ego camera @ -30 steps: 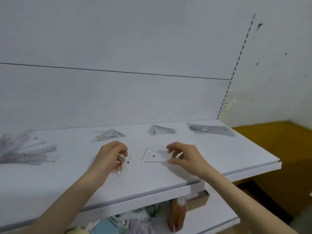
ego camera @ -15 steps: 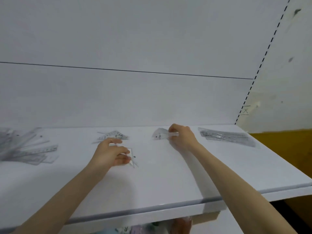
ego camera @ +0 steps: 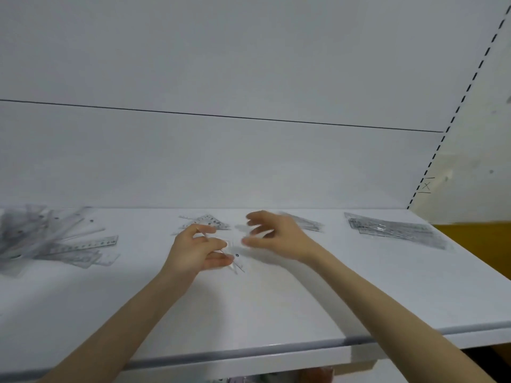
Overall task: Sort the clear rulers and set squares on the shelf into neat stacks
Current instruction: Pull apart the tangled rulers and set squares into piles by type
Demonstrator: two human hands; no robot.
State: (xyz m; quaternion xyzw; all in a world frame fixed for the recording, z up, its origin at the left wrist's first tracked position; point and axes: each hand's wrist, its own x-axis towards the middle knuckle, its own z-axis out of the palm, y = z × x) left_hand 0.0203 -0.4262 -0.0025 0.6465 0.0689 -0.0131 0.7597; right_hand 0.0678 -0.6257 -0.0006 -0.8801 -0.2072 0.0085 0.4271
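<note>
White shelf (ego camera: 276, 313) looks roughly half sorted to me: set-square stack (ego camera: 206, 223), second stack (ego camera: 308, 225) and ruler stack (ego camera: 395, 230) sit at the back, jumbled heap (ego camera: 49, 239) waits far left, left hand (ego camera: 197, 251) pinches a clear set square (ego camera: 237, 261), right hand (ego camera: 276, 234) hovers just beside, fingers spread, empty.

On the white shelf (ego camera: 276, 313), the left hand (ego camera: 197, 251) pinched a few clear set squares (ego camera: 237, 260) between thumb and curled fingers. Just beside it the right hand (ego camera: 279, 236) hovered blurred, fingers loosely spread. A loose heap of rulers (ego camera: 55, 241) lay far left, a small set-square pile (ego camera: 207, 221) behind the left hand, and a ruler stack (ego camera: 395, 230) far right.
</note>
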